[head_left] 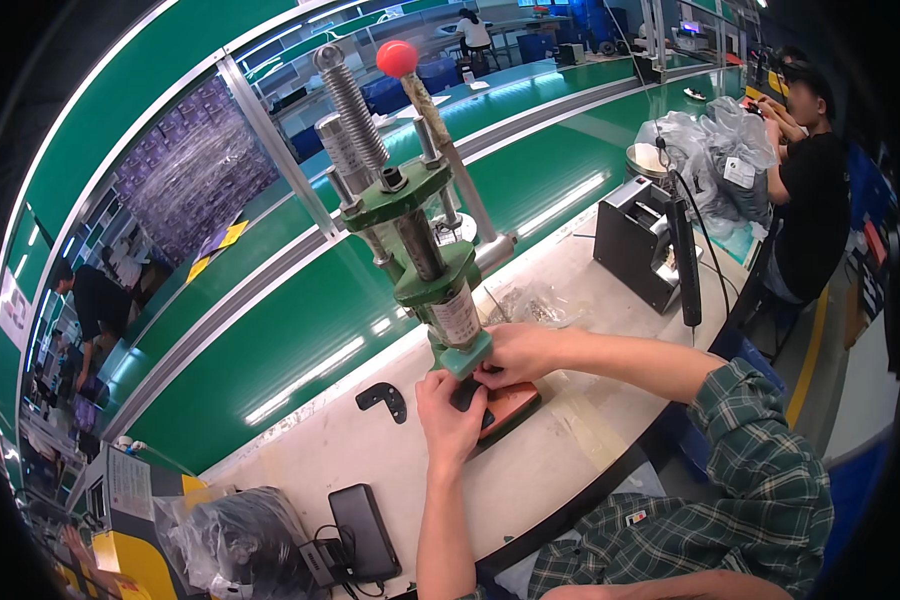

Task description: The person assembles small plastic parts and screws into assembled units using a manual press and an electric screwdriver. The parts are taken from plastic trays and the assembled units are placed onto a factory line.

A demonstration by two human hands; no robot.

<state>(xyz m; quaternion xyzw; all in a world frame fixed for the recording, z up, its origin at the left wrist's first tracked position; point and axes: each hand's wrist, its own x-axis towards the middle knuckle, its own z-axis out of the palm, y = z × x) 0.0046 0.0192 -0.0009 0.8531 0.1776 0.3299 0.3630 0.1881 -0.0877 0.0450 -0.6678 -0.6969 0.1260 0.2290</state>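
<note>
A green hand press [425, 240] with a red ball handle [397, 58] stands on the white workbench [300, 460]. Both hands meet at its base. My left hand [448, 412] presses a small black part [467, 393] onto the reddish-brown base block [510, 405] under the ram. My right hand [518, 352] reaches in from the right, its fingers on the same part beside the green ram foot. Whether either hand grips the part or only steadies it is unclear.
A black bracket [384, 400] lies left of the press. A black phone-like device [364, 532] and a bag of black parts [232, 540] sit near the front left. A black box [638, 245], a hanging screwdriver [687, 262] and a seated person [808, 190] are at the right.
</note>
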